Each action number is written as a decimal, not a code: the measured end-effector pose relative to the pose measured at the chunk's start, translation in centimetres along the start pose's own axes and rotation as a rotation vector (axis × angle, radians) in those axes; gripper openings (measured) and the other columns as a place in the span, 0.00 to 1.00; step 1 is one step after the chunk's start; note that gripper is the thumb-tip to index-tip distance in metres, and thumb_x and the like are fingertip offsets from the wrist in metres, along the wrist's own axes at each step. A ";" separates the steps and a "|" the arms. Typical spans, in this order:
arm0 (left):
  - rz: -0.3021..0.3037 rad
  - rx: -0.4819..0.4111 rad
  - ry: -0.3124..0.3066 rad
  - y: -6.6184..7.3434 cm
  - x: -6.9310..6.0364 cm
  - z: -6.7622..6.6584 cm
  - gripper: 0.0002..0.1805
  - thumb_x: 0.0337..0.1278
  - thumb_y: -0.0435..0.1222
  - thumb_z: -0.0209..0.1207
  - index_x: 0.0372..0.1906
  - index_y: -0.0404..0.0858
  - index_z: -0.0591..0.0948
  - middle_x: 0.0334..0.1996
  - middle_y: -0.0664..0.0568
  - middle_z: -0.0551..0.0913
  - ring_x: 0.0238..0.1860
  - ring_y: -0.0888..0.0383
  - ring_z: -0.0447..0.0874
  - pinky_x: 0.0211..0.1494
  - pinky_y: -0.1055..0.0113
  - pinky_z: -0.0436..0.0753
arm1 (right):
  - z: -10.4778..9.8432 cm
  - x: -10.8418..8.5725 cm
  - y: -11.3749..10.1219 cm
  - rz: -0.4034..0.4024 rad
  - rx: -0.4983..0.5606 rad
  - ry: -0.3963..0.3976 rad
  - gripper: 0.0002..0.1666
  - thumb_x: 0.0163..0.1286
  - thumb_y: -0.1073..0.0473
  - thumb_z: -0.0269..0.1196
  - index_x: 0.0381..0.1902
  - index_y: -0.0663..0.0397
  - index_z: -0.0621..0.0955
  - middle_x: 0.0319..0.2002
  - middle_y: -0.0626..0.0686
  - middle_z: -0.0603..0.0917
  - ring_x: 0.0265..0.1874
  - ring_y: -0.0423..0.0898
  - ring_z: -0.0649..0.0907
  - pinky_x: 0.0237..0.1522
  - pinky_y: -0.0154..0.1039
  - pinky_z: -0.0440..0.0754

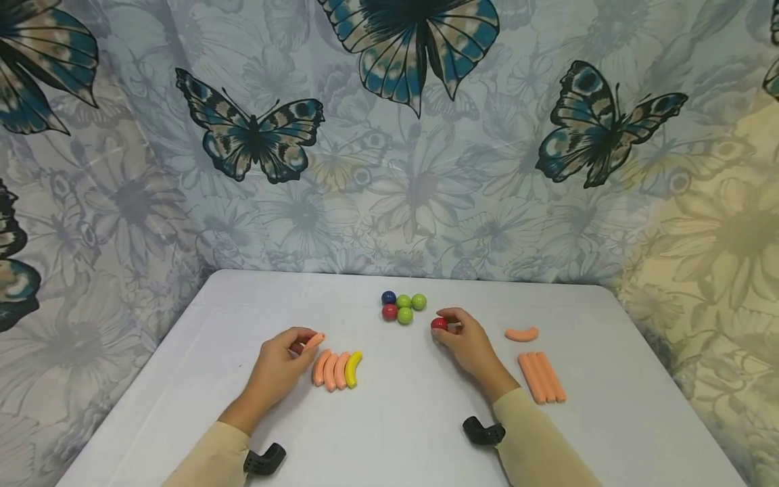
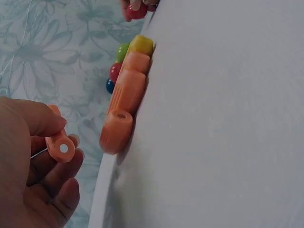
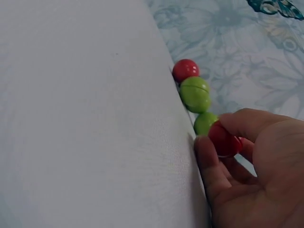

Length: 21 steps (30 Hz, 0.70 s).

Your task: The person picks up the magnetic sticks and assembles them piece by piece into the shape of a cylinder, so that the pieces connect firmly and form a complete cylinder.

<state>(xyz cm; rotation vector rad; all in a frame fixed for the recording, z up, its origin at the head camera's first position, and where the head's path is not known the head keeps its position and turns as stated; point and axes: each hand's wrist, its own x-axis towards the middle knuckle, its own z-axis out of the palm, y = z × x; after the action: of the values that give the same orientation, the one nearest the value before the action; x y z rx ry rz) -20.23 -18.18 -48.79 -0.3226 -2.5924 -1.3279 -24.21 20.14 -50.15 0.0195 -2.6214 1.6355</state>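
Observation:
My left hand pinches a curved orange piece just above the left end of a row of several orange curved pieces. A yellow curved piece closes that row on the right. In the left wrist view, the held piece shows a round white spot on its end. My right hand holds a red ball between thumb and fingers, right of a cluster with green balls, a red ball and a blue ball.
On the right of the white table, several straight orange sticks lie side by side, with one curved orange piece behind them. A butterfly-patterned cloth hangs behind the table.

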 end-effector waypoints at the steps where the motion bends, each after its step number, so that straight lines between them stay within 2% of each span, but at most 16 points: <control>1: 0.003 -0.009 -0.007 0.3 0.0 0.1 0.10 0.70 0.34 0.73 0.53 0.43 0.90 0.43 0.57 0.88 0.40 0.57 0.84 0.36 0.64 0.84 | -0.1 -0.1 0.0 0.002 0.005 -0.004 0.23 0.74 0.64 0.73 0.64 0.60 0.83 0.59 0.61 0.82 0.46 0.52 0.82 0.41 0.36 0.84; 8: 0.012 -0.109 -0.091 2.5 0.1 1.5 0.08 0.72 0.35 0.73 0.51 0.46 0.90 0.38 0.57 0.87 0.33 0.56 0.84 0.25 0.62 0.84 | -0.9 -1.2 -0.2 0.036 0.028 -0.072 0.22 0.73 0.66 0.73 0.63 0.59 0.84 0.54 0.58 0.84 0.42 0.51 0.82 0.39 0.37 0.85; 10: 0.008 -0.162 -0.142 3.2 0.2 2.0 0.08 0.73 0.38 0.72 0.52 0.47 0.90 0.34 0.53 0.87 0.28 0.52 0.85 0.23 0.60 0.85 | -1.3 -1.6 -0.5 0.061 0.037 -0.100 0.22 0.74 0.65 0.73 0.64 0.58 0.84 0.51 0.58 0.85 0.39 0.50 0.83 0.39 0.39 0.85; 14: 0.027 -0.225 -0.234 4.5 0.2 2.8 0.10 0.73 0.34 0.71 0.54 0.45 0.88 0.29 0.49 0.85 0.21 0.48 0.85 0.21 0.60 0.85 | -2.0 -2.5 -1.1 0.104 0.048 -0.160 0.23 0.76 0.62 0.73 0.65 0.57 0.83 0.47 0.56 0.86 0.37 0.50 0.84 0.38 0.41 0.84; 17: 0.073 -0.201 -0.255 5.4 0.1 3.6 0.11 0.70 0.30 0.72 0.52 0.44 0.89 0.30 0.55 0.85 0.22 0.54 0.83 0.22 0.64 0.82 | -2.5 -3.2 -1.1 0.105 0.047 -0.197 0.24 0.76 0.62 0.73 0.66 0.56 0.83 0.48 0.55 0.86 0.39 0.51 0.84 0.37 0.40 0.84; 21: 0.127 -0.131 -0.255 6.3 0.0 5.0 0.09 0.69 0.34 0.73 0.49 0.48 0.91 0.30 0.61 0.83 0.26 0.61 0.79 0.24 0.64 0.81 | -3.0 -4.2 -0.9 0.084 0.046 -0.210 0.24 0.74 0.62 0.74 0.66 0.55 0.83 0.50 0.55 0.84 0.40 0.50 0.84 0.37 0.40 0.85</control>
<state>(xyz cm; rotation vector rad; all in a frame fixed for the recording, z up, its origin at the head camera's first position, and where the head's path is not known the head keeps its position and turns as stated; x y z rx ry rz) -18.86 -10.49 -46.81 -0.7093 -2.6345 -1.5007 -19.90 22.37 -48.29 0.0881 -2.7706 1.8135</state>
